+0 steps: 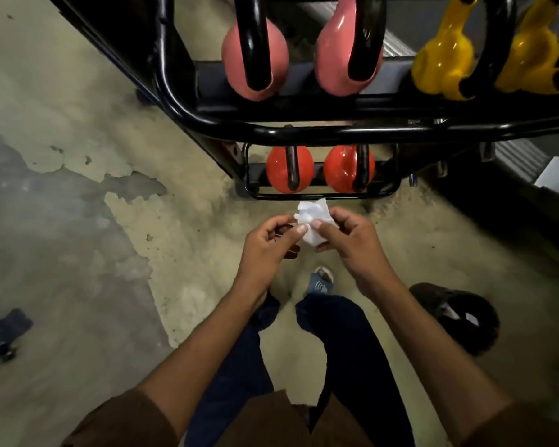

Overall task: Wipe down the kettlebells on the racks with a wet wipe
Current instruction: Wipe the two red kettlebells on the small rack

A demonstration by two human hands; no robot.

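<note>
So the person is standing right in front of the rack (304,132), and both hands are working the wet wipe (313,221) at waist height. The left hand (267,241) is pinching one edge while the right hand (347,240) is gripping the scrunched bulk, probably opening it up for a fresh face. Pink kettlebells (255,56) and yellow kettlebells (442,66) are sitting up top, red kettlebells (289,171) down low, all out of contact for now.
</note>
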